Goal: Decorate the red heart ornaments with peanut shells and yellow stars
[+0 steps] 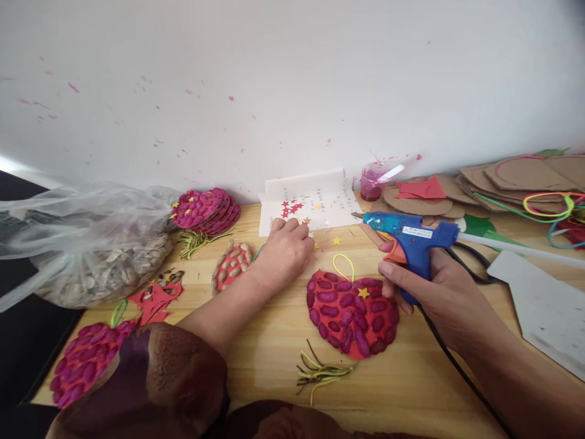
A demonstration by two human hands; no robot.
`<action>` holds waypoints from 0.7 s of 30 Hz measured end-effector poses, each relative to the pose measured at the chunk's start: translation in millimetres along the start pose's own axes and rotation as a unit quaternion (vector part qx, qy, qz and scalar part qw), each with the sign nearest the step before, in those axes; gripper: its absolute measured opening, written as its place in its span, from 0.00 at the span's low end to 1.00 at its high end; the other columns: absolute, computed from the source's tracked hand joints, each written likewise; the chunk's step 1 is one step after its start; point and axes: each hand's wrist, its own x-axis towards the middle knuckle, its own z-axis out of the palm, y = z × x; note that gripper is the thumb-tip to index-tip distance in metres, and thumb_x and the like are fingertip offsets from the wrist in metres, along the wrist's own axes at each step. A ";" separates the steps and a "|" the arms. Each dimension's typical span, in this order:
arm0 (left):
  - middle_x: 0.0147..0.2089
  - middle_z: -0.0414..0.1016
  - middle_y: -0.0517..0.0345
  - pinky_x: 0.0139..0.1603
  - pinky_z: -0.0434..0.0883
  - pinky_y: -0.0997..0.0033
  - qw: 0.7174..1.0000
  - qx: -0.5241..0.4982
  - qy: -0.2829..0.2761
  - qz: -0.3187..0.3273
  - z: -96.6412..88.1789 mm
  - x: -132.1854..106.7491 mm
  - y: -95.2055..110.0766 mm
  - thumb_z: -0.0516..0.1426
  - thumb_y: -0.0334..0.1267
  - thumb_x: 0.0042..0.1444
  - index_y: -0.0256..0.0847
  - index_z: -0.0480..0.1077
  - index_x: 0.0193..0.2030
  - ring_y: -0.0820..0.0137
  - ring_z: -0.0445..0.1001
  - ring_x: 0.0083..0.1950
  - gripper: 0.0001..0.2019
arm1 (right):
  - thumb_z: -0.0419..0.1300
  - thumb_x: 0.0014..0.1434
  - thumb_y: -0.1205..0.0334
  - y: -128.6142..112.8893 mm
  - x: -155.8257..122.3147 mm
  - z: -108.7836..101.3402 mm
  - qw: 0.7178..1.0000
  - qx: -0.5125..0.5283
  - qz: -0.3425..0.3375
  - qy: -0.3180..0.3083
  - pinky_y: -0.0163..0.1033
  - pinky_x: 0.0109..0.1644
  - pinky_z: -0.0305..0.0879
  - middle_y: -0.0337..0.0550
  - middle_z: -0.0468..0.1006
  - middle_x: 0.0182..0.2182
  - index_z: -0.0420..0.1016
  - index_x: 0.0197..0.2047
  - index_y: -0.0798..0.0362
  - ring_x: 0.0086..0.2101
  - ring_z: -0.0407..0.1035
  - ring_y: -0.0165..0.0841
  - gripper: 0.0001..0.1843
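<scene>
My right hand (439, 292) is wrapped round the handle of a blue hot glue gun (415, 241), fingers at its orange trigger. The nozzle points left. My left hand (287, 250) is closed at the near edge of a white paper (338, 207), beside loose yellow stars (337, 241); its fingertips are hidden, so I cannot tell what they hold. Red stars (291, 208) lie on the paper just beyond. Between my hands rests a red heart-like cutout (340, 314) covered in magenta-dyed peanuts, with one yellow star, a yellow cord loop at its top and a tassel (322, 370) at its bottom.
At left are a plastic bag of shells (105, 268), stacked magenta pieces (208, 210), red scraps (155, 299) and another magenta piece (86, 363). A plain-peanut piece (231, 268) lies near my left forearm. A dye cup (371, 183) and cardboard shapes (525, 177) line the wall.
</scene>
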 end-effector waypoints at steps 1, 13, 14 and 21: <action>0.37 0.75 0.47 0.44 0.58 0.55 1.000 0.002 0.006 0.002 0.5 -0.8 -0.2 0.51 0.32 0.66 0.37 0.74 0.32 0.59 0.68 0.43 0.14 | 0.68 0.54 0.50 0.0 -0.2 -0.2 1.000 0.000 0.001 -0.002 0.35 0.22 0.60 0.35 0.75 0.19 0.72 0.39 0.50 0.19 0.63 0.30 0.16; 0.36 0.80 0.54 0.46 0.66 0.63 0.938 -0.301 -0.008 -0.171 -16.8 17.3 0.2 0.57 0.34 0.58 0.40 0.78 0.33 0.65 0.75 0.41 0.08 | 0.69 0.54 0.50 0.4 1.0 -3.3 1.000 -0.003 0.006 -0.020 0.34 0.22 0.61 0.35 0.76 0.20 0.72 0.40 0.50 0.19 0.63 0.30 0.17; 0.36 0.80 0.54 0.46 0.67 0.63 0.938 -0.302 -0.020 -0.167 -17.6 19.3 0.0 0.57 0.33 0.58 0.40 0.78 0.33 0.64 0.75 0.41 0.08 | 0.69 0.54 0.50 0.1 0.9 -3.2 1.000 -0.002 0.004 -0.017 0.34 0.22 0.61 0.35 0.76 0.19 0.72 0.40 0.50 0.19 0.63 0.30 0.17; 0.42 0.80 0.51 0.54 0.65 0.53 0.963 -0.210 -0.061 -0.160 -15.7 7.7 -8.8 0.58 0.34 0.58 0.42 0.79 0.40 0.57 0.73 0.48 0.08 | 0.70 0.53 0.50 3.2 1.4 -4.8 1.000 0.006 0.000 -0.020 0.33 0.21 0.59 0.35 0.76 0.19 0.72 0.40 0.50 0.18 0.63 0.29 0.17</action>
